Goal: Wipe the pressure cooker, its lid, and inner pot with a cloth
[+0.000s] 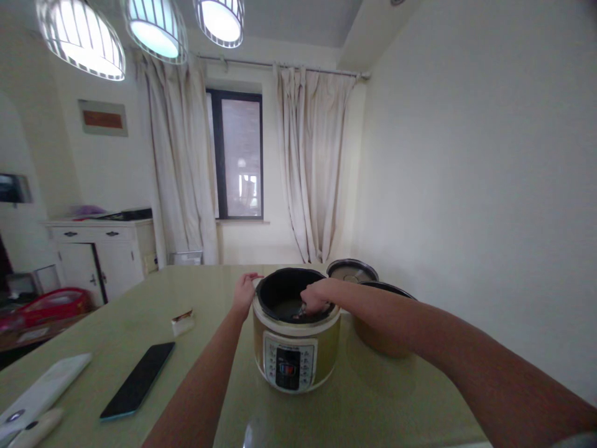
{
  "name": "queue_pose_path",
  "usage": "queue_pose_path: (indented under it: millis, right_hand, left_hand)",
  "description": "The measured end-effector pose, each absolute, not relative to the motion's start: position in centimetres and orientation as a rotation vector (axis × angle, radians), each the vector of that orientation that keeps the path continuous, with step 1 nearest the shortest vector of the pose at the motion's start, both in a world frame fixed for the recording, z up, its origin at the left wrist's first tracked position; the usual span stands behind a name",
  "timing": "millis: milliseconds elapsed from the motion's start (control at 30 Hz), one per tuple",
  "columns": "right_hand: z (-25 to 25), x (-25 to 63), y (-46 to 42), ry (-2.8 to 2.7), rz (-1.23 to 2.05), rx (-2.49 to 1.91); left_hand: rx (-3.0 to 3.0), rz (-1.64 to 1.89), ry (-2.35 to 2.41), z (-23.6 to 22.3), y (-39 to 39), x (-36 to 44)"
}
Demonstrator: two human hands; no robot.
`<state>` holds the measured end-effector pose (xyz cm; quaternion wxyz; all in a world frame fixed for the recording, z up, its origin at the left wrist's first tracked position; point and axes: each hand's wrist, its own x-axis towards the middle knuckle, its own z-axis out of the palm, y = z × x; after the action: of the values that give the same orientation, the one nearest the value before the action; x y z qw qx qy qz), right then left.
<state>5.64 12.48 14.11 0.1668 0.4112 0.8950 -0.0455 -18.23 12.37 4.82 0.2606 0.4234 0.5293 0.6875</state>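
Observation:
An electric pressure cooker (297,367) stands upright with its lid off, its control panel facing me and its dark inside showing. My left hand (243,295) grips its left rim, with the fingers curled over the edge. My right hand (318,295) reaches into the opening, closed, near the right inner wall. Something small and greyish shows at its fingertips, but I cannot make out what it is. The bottom of the cooker is partly hidden by the right hand.
Behind my right forearm stand a dark-rimmed pot (380,336) and a round lid-like piece (352,270). On the left of the table (209,398) lie a black phone (138,381), a white device (44,389) and a small whitish packet (183,322). A wall rises close on the right.

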Motion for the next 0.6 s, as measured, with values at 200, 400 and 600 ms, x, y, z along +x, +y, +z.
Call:
queue_pose_path:
  millis: [200,400,600]
  right_hand:
    - [15.2,2.2,10.5,2.577,-0.529,1.072]
    - [13.6,-0.9,10.6,2.898,-0.911,1.485]
    - [14.1,0.5,10.2,2.840,-0.830,1.206]
  left_hand:
    - [1.126,1.882,1.452,4.9,12.8,-18.4]
    - [1.128,1.881,1.447,4.8,12.9,-18.5]
    - [1.153,1.849,1.469,5.3,12.2,-18.4]
